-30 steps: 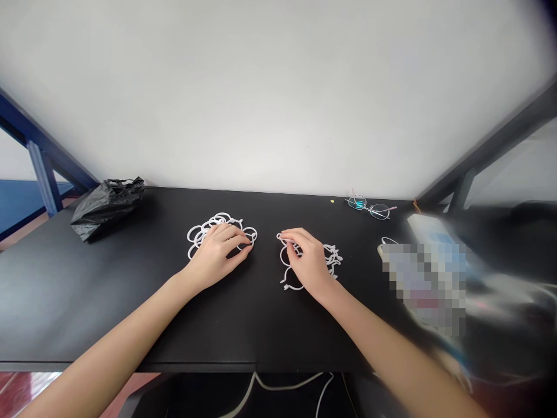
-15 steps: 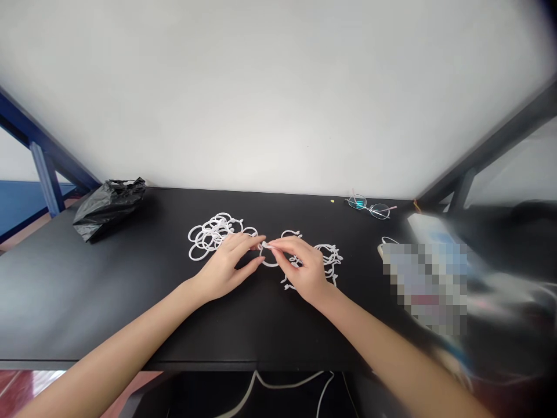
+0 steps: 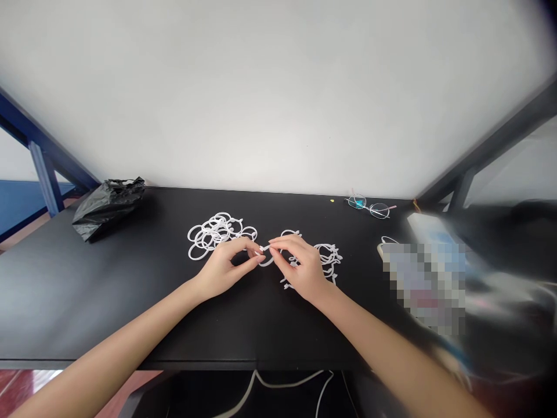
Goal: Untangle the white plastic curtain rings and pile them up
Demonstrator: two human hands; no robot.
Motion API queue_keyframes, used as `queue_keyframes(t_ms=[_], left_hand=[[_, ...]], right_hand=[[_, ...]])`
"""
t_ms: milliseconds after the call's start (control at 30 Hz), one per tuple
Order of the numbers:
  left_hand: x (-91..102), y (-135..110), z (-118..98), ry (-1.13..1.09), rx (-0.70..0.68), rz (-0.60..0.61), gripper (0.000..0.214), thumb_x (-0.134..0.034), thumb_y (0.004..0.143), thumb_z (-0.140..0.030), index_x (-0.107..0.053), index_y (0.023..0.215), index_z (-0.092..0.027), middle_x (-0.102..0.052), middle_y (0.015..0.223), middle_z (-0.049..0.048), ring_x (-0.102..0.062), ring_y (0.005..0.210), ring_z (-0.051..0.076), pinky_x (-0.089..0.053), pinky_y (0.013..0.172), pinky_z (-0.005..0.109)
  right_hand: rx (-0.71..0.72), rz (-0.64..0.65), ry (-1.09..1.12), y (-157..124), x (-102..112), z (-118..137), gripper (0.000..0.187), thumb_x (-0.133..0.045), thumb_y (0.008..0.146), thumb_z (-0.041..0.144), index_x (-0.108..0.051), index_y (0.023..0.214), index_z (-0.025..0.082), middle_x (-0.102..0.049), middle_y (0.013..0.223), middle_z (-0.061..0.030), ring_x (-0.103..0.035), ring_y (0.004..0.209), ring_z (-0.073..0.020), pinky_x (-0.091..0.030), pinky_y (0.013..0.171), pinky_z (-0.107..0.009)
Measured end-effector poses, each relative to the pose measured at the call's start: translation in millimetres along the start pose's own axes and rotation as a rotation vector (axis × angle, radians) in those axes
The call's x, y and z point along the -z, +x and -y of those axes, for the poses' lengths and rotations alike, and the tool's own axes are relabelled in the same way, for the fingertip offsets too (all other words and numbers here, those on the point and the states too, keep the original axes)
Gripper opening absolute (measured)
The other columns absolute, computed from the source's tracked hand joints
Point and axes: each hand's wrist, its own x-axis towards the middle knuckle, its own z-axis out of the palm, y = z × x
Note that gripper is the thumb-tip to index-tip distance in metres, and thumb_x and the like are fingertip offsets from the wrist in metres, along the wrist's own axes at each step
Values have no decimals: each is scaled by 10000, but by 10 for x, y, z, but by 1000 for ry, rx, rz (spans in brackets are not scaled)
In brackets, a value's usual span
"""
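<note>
My left hand [image 3: 226, 265] and my right hand [image 3: 300, 267] meet at the middle of the black table [image 3: 130, 302]. Both pinch one white plastic ring [image 3: 265, 259] between fingertips, holding it just above the tabletop. A heap of closed white rings [image 3: 215, 232] lies behind my left hand. A second cluster of white rings with small tabs [image 3: 328, 258] lies beside and partly under my right hand.
A crumpled black plastic bag [image 3: 107, 206] sits at the back left. A pair of glasses [image 3: 369, 207] lies at the back right near the wall. A blurred-out object with a white cable [image 3: 424, 284] takes up the right side. Cables [image 3: 282, 386] hang under the front edge.
My left hand left the ring heap and my right hand brought one ring toward the middle. Both hands now pinch that ring together, fingers curled tighter than half a second ago.
</note>
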Motion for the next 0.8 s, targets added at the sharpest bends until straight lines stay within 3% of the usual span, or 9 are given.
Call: queue_keyframes(t_ms=[133, 233, 400, 600, 800], left_hand=[[-1, -17, -7, 9, -33, -5, 40, -652, 886, -207, -647, 871, -171, -676, 777, -2, -645, 719, 122, -520, 711, 233], [-6, -22, -6, 27, -66, 0, 18, -670, 859, -164, -658, 847, -165, -678, 758, -5, -648, 706, 118, -522, 705, 226], [-26, -11, -13, 36, -107, 6, 41, -691, 833, -133, -664, 820, -161, -678, 731, -10, -646, 683, 116, -529, 702, 226], [-43, -11, -25, 3, -63, -36, 77, -697, 821, -132, -630, 810, -168, -669, 721, -21, -646, 661, 111, -532, 664, 218], [-36, -1, -19, 32, -72, -33, 84, -696, 842, -187, -615, 825, -178, -662, 763, -3, -635, 707, 127, -529, 701, 252]], right_hand=[[11, 42, -3, -8, -9, 19, 27, -686, 867, 186, -694, 886, 205, -731, 930, -71, -671, 842, -192, -576, 768, -366], [19, 71, 26, -19, -23, 38, 120, -731, 844, 244, -688, 948, 202, -727, 938, -73, -673, 840, -192, -585, 753, -356], [13, 116, 23, -36, -43, 50, 46, -651, 899, 199, -684, 928, 210, -715, 899, -56, -666, 813, -175, -579, 740, -332], [-75, 149, -28, -63, -42, 24, 51, -651, 903, 229, -686, 882, 198, -658, 791, -41, -615, 709, -160, -531, 637, -295], [-98, 208, 30, -64, -39, 39, 95, -601, 937, 212, -680, 888, 195, -707, 794, -32, -642, 691, -145, -538, 661, -274]])
